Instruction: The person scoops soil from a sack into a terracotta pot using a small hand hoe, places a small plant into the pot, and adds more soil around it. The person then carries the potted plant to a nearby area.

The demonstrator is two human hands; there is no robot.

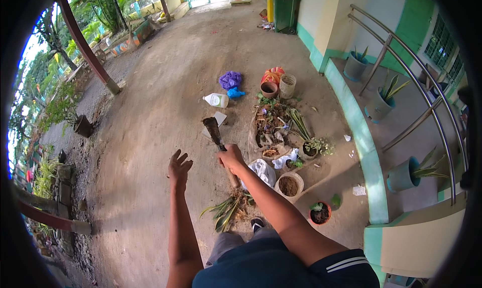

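My right hand point(230, 158) is closed around a soil-caked hand trowel point(212, 130), its blade pointing away from me and its wooden handle towards me. To the left, my left hand point(180, 167) is raised with its fingers apart and holds nothing. Uprooted snake plants point(226, 210) lie on the ground near my feet. Right of the trowel are a white plastic bag point(262, 172), a pale container of soil point(289, 185) and a potted leafy plant point(310, 148). Beyond them, a heap of soil and plant scraps point(269, 122) lies on a sack.
A plastic bottle point(217, 100), a purple bag point(230, 80) and a clay pot point(269, 89) stand or lie farther off. At right are a raised ledge point(361, 137) and metal railing point(414, 54); a post point(84, 43) rises at left. A small potted plant point(320, 213) sits nearby.
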